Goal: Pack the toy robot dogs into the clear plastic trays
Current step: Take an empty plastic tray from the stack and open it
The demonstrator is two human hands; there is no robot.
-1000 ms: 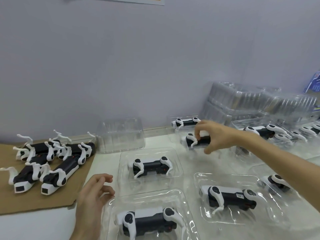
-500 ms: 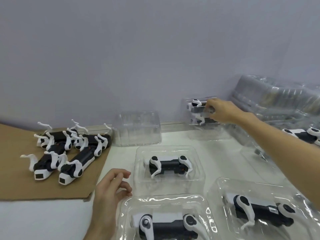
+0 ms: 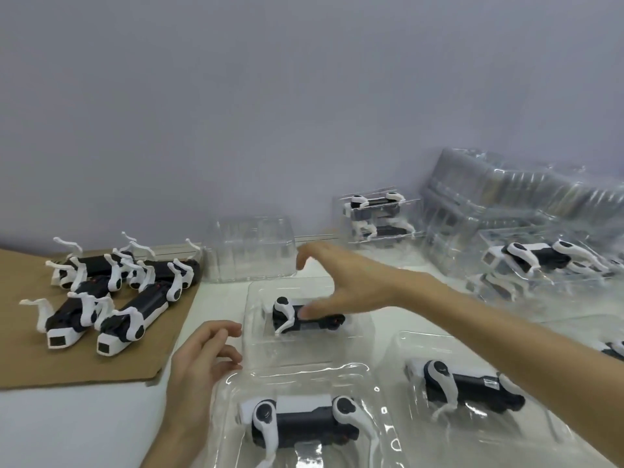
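The toy dog (image 3: pixel 305 317) lies on its side in the middle tray (image 3: pixel 256 346), its black body along the moulded hollow and one white leg bent down at the front. The right hand (image 3: pixel 341 285) hangs just above it, fingers spread wide and holding nothing. Its thumb (image 3: pixel 314 310) is at the dog's back, but whether it touches cannot be told. The left hand (image 3: pixel 202 359) rests on the table (image 3: pixel 67 427) just beside the tray's left edge, fingers loosely curled, nothing in it.

The step in hand seems to be either taking up this filled tray or seating the dog better in it. Either way, the right hand would do best to close on the dog's body or the tray's walls, not on the thin white legs, which look easy to bend. The left hand could steady the light plastic rim so it does not skid. The dog should sit fully down in its hollow before anything is lifted.

Two more filled trays lie nearer the person, the front tray (image 3: pixel 229 393) and the right tray (image 3: pixel 398 342). The loose dogs (image 3: pixel 111 298) wait on a sheet of cardboard (image 3: pixel 33 366) to the left, an empty tray (image 3: pixel 250 253) stands behind, and the packed trays (image 3: pixel 378 217) are stacked against the wall
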